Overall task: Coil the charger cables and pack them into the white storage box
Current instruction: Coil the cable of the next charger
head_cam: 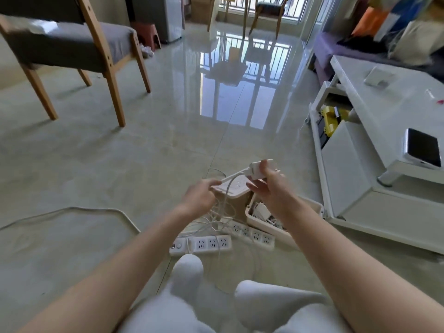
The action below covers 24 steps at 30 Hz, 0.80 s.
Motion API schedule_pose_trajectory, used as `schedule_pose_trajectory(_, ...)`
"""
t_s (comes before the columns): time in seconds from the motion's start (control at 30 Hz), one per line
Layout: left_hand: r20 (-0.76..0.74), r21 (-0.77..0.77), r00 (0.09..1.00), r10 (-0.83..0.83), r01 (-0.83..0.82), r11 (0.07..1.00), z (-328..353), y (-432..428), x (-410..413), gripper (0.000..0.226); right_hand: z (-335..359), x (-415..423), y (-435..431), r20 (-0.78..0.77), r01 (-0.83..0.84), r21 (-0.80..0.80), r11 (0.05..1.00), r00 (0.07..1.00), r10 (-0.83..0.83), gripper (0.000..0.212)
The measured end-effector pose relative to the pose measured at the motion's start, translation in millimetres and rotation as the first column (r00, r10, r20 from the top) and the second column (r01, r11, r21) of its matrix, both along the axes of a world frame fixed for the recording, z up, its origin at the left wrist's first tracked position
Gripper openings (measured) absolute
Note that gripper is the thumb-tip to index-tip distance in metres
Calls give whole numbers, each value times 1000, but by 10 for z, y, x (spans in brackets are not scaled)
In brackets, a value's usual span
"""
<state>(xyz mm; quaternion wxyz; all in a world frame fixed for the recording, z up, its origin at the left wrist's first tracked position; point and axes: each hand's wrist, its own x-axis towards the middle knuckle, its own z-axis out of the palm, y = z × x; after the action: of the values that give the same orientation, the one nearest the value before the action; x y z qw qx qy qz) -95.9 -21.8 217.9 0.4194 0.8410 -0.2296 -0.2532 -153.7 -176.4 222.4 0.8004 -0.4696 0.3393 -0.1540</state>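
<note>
My right hand (269, 186) grips a white charger plug (258, 170) held up over the floor. Its thin white cable (229, 188) runs left and down to my left hand (200, 195), whose fingers pinch it. More loose cable (216, 219) hangs tangled beneath both hands. The white storage box (269, 223) stands open on the floor under my right wrist, with several chargers inside. Its lid (236, 188) lies just behind, partly hidden by my hands.
Two white power strips (211, 243) (254, 235) lie on the tiled floor in front of my white-socked feet. A thick cord (72, 210) snakes off left. A white low table (389, 131) with a phone (422, 149) stands right; a wooden chair (72, 44) far left.
</note>
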Motion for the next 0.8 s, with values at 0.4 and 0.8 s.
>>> schedule_pose_trajectory(0.4, -361, -273, 931, -54, -49, 961, 393, -240, -332, 31, 105, -279, 313, -113, -289, -644, 709, 952, 286, 16)
schedule_pose_trajectory(0.8, -648, -518, 761, -37, -405, 753, 460, 94, -432, 43, 27, -763, 654, -240, -694, -558, 454, 659, 713, 38)
